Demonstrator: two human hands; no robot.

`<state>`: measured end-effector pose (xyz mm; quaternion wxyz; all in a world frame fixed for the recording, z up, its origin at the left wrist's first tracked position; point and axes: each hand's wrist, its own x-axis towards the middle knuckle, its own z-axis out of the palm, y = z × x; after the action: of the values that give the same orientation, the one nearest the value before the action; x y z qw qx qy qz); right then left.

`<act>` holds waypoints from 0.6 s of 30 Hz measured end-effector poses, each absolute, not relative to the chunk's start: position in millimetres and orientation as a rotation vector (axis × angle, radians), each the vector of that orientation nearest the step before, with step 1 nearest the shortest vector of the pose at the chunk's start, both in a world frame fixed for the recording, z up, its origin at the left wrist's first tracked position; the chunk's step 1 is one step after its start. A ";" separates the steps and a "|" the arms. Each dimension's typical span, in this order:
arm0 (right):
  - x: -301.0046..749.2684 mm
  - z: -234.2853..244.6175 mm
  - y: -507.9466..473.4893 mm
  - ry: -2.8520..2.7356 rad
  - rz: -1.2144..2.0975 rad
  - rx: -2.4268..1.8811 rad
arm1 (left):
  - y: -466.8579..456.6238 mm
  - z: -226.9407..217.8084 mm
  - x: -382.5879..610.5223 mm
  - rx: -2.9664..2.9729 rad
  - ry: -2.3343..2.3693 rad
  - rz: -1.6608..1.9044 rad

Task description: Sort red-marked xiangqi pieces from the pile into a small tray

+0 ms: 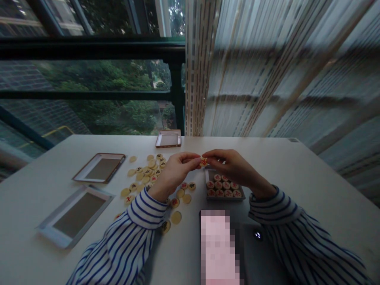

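Between the fingertips of both hands is one round Chinese chess piece (203,161) with a red character facing me. My left hand (181,168) pinches its left side, and my right hand (233,163) pinches its right side. Below my right hand sits an open box (226,198) with rows of red-marked chess pieces (218,185) lying face up; my hand hides part of its far end. Loose chess pieces (147,171), some face up with black or red characters and some blank side up, lie scattered around and beyond my left forearm.
Two shallow box parts, one brown-rimmed (122,158) and one grey (80,229), lie at the left. A small brown-rimmed box (168,146) stands at the table's far edge. Near me are a phone with a blurred-out screen (218,245) and a dark flat object (252,257).
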<state>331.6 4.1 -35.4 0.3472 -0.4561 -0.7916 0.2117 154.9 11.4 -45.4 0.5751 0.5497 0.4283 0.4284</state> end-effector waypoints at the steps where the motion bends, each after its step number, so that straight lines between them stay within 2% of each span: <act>1: 331.9 -35.7 4.4 -2.051 0.541 -1.188 | 11.4 -45.5 155.0 1.285 1.003 1.001; 18: 332.0 -33.8 2.8 -2.210 0.314 -1.130 | 11.7 -46.6 156.5 1.182 0.970 1.003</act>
<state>332.0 2.8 -33.8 0.3144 -0.4288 -0.8386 0.1190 156.5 11.7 -46.6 0.6103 0.5122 0.4201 0.4344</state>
